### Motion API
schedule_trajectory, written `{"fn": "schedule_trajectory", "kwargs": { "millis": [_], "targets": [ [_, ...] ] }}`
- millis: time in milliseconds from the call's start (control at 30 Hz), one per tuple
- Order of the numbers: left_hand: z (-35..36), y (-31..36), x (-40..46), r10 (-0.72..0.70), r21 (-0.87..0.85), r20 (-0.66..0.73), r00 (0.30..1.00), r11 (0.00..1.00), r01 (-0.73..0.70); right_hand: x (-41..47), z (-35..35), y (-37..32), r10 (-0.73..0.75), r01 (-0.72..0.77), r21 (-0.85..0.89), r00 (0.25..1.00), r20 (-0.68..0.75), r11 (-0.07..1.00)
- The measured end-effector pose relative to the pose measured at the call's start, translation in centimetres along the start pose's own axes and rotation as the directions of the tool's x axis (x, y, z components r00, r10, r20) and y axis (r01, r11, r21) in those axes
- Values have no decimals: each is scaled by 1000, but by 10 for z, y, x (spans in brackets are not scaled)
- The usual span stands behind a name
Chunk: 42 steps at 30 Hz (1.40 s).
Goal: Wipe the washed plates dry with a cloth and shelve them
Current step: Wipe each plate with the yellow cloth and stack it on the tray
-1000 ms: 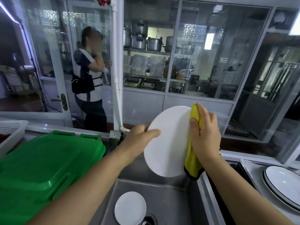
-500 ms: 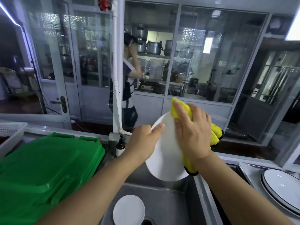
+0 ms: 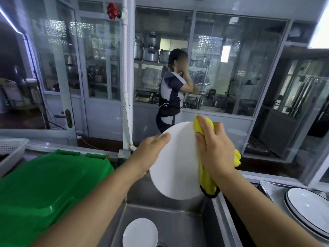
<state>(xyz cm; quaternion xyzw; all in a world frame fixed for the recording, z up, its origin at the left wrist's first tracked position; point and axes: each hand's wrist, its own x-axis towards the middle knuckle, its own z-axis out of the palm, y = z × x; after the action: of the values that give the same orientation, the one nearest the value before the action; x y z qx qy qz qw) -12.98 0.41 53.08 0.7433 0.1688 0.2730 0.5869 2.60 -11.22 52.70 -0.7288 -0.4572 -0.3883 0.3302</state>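
I see the plate point(image 3: 175, 163) held up over the sink point(image 3: 178, 221), tilted, its white underside toward the camera. Left hand point(image 3: 151, 154) holds its left rim: thumb lies along the near face, the other fingers are behind the plate, so I can't see how they lie. Right hand point(image 3: 214, 150) presses the yellow cloth point(image 3: 207, 182) against the right rim, fingers curled over the cloth's top fold. Part of the cloth is behind the hand and plate; a tail hangs below the wrist, another bit sticks out right of the hand.

Plate's far face is out of sight, so I can't tell wet from dry. A small plate point(image 3: 140, 232) lies in the sink basin, cut off by the frame bottom. Just right of it the drain is barely visible. Dark-rimmed stacked plates point(image 3: 309, 211) sit on the right counter, clipped by the frame edge; I can't count them. Green bin lid point(image 3: 44, 189) fills the lower left, with a white basket point(image 3: 10, 150) behind it, cropped.

Versus half a second ago: plate faces the camera more squarely and looks rounder. Right hand and cloth sit further right, on the rim rather than over the top edge. Left thumb has moved little. The person point(image 3: 171, 93) behind the glass has walked right, from beside the white pipe point(image 3: 126, 86) to mid-window.
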Motion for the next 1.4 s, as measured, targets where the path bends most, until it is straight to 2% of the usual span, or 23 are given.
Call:
{"fn": "schedule_trajectory", "kwargs": {
  "millis": [100, 167, 233, 433, 567, 833, 967, 1133, 1233, 1300, 1400],
  "targets": [
    [7, 1, 0, 73, 44, -91, 993, 997, -69, 4, 1, -4, -111, 107, -64, 992, -59, 992],
    [11, 2, -4, 90, 25, -136, 987, 996, -88, 4, 3, -4, -185, 172, -152, 980, -75, 973],
    [14, 1, -4, 96, -16, -169, 981, 995, -100, 4, 4, 0, -206, 193, -152, 976, -72, 969],
    [10, 6, -4, 54, -168, -321, 946, 979, -114, -24, 17, 8, 45, -54, -146, 997, -67, 988],
    [13, 4, -3, -10, -242, -339, 941, 967, -77, -24, 16, 0, 82, -86, -141, 996, -32, 986],
    [25, 13, 10, -124, -377, -403, 907, 925, -41, -12, 24, -46, -129, 129, 8, 991, 32, 992],
    [18, 12, 19, -204, -540, -365, 908, 841, -28, -37, 30, -59, -301, 298, 45, 951, 73, 953],
    [10, 9, 22, -204, -553, -379, 903, 832, -44, -66, 34, -43, -421, 422, 63, 906, -31, 904],
    [5, 6, 19, -204, -519, -396, 895, 854, -35, -72, 32, -11, -477, 477, 39, 879, -2, 878],
    [3, 7, 17, -180, -474, -400, 899, 880, -35, -71, 30, 10, -456, 456, 21, 890, 20, 890],
    [3, 6, 15, -132, -412, -389, 912, 910, -44, -56, 26, 31, -296, 297, -3, 955, 13, 955]
  ]
}}
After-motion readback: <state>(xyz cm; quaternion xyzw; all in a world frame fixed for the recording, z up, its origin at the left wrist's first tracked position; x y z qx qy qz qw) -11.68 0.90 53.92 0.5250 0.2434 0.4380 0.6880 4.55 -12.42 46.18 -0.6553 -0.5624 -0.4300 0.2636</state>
